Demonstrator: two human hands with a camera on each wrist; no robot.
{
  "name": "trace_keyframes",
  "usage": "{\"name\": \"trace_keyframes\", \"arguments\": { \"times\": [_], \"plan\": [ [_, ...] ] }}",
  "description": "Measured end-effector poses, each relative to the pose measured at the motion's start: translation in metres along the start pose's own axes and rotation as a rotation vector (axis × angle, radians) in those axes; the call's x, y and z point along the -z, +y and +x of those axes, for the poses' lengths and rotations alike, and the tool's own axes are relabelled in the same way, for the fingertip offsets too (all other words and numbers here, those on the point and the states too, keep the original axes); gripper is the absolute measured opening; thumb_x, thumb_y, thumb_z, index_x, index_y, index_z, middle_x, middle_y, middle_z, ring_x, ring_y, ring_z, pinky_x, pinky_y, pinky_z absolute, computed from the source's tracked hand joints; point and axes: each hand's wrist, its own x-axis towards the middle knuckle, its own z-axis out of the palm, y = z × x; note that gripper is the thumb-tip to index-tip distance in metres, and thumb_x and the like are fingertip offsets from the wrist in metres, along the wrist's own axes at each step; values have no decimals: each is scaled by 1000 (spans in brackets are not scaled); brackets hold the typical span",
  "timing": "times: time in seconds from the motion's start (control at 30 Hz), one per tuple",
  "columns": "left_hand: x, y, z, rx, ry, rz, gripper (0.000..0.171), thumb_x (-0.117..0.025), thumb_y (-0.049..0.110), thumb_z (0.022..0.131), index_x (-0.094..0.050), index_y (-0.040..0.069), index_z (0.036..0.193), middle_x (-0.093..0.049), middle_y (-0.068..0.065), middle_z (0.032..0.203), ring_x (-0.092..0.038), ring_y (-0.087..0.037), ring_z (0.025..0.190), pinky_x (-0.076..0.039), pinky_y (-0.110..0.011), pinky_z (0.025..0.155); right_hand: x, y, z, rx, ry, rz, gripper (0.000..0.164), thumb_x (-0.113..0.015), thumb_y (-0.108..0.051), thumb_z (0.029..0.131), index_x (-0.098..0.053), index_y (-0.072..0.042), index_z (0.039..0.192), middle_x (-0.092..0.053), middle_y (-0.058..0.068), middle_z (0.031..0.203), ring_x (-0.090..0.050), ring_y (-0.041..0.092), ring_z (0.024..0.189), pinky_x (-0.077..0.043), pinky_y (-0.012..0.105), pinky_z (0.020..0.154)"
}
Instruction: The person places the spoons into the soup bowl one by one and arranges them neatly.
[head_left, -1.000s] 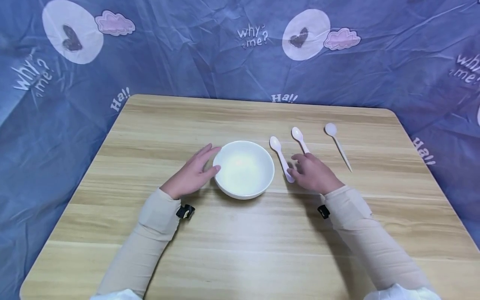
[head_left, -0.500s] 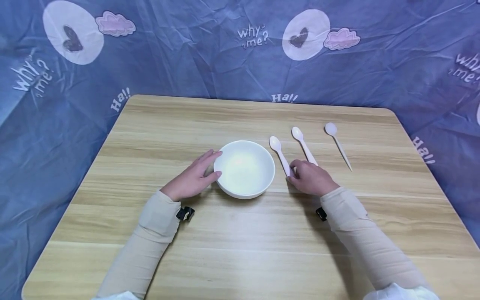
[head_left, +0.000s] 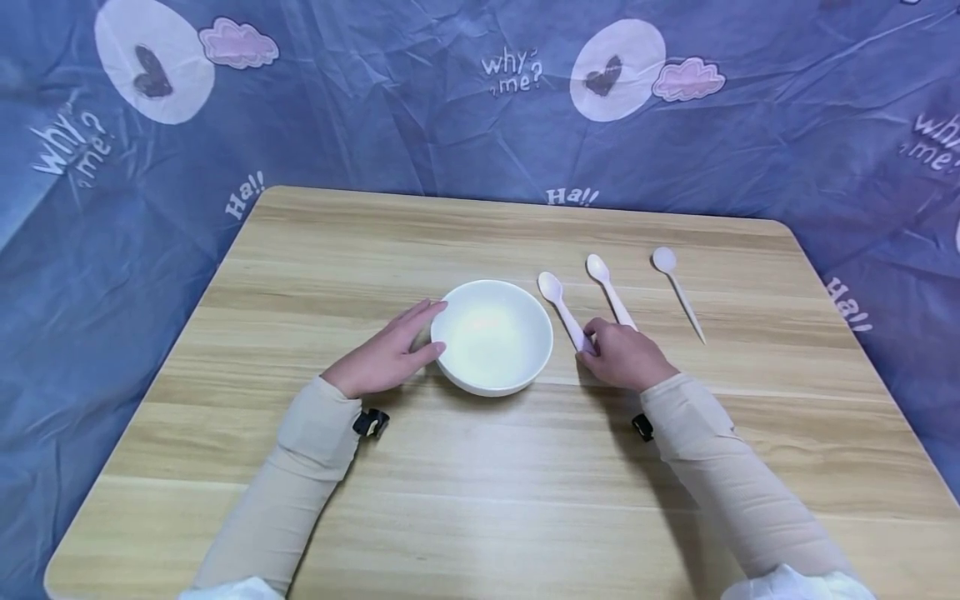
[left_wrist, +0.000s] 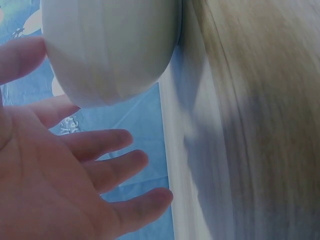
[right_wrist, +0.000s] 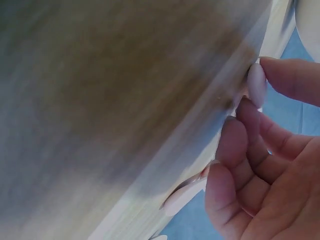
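A white bowl (head_left: pixel 492 337) stands upright on the wooden table. At its left side is my left hand (head_left: pixel 386 357), thumb and index finger at the rim. In the left wrist view the fingers of that hand (left_wrist: pixel 55 172) are spread and fairly straight beside the bowl (left_wrist: pixel 112 52). Right of the bowl lies a white plastic spoon (head_left: pixel 552 288), and my right hand (head_left: pixel 628 358) pinches its handle end. The right wrist view has the handle (right_wrist: pixel 257 85) between thumb and fingers, the other fingers curled. A second white spoon (head_left: pixel 610 287) lies beside it, its handle end near the knuckles.
A third spoon (head_left: pixel 679 292), with a rounder bowl and a thin pointed handle, lies farther right. The wooden table (head_left: pixel 480 500) extends around everything. Behind its far edge hangs a blue printed cloth (head_left: pixel 420 108).
My right hand has moved slightly down and closed its thumb and fingers on the nearest spoon's handle. The left hand shifted only slightly at the bowl's rim.
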Motion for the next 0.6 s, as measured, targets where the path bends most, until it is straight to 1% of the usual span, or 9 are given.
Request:
{"name": "trace_keyframes", "arguments": {
  "times": [0.17, 0.33, 0.6],
  "plan": [
    [-1, 0, 0, -8, -8, 3, 62, -45, 41, 99, -19, 22, 152, -16, -6, 157, -9, -24, 145, -16, -48, 115, -1, 1, 0, 0, 0, -9, 22, -63, -18, 86, -63, -1, 100, -60, 2, 71, -53, 20, 64, -42, 36, 56],
    [0, -1, 0, -21, -10, 3, 63, -45, 40, 99, -18, 20, 152, -17, -7, 157, -12, -22, 144, -17, -45, 116, -2, 0, 1, 13, 7, -12, 17, -61, -16, 85, -63, -3, 96, -57, 2, 67, -52, 20, 62, -41, 35, 54],
    [1, -2, 1, -37, -24, -1, 64, -43, 42, 99, -15, 20, 153, -15, -2, 157, -13, -19, 144, -17, -42, 116, 3, 2, 2, 8, -1, -24, 22, -58, -17, 87, -61, -4, 104, -59, 2, 71, -53, 21, 62, -42, 35, 54]
  ]
}}
